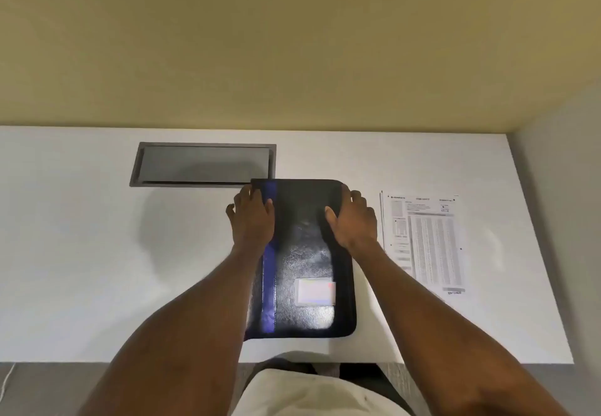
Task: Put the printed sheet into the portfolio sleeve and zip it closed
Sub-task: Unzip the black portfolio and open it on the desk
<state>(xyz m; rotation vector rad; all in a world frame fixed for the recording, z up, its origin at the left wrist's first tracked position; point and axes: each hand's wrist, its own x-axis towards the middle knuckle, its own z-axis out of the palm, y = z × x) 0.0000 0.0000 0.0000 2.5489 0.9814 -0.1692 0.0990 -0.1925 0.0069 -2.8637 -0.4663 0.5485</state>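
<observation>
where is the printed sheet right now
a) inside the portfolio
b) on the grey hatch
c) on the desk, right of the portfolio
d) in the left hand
c: the printed sheet lies flat on the desk, to the right of the black portfolio, and neither hand touches it.

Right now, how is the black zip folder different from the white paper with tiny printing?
The black textured portfolio sleeve is dark and shiny with a blue stripe; the white printed sheet is pale and covered in small grey print. The portfolio sleeve looks thicker and padded; the sheet is thin. The left hand and right hand both rest on the sleeve's far end; nothing touches the sheet. Both lie flat on the white desk, side by side.
</observation>
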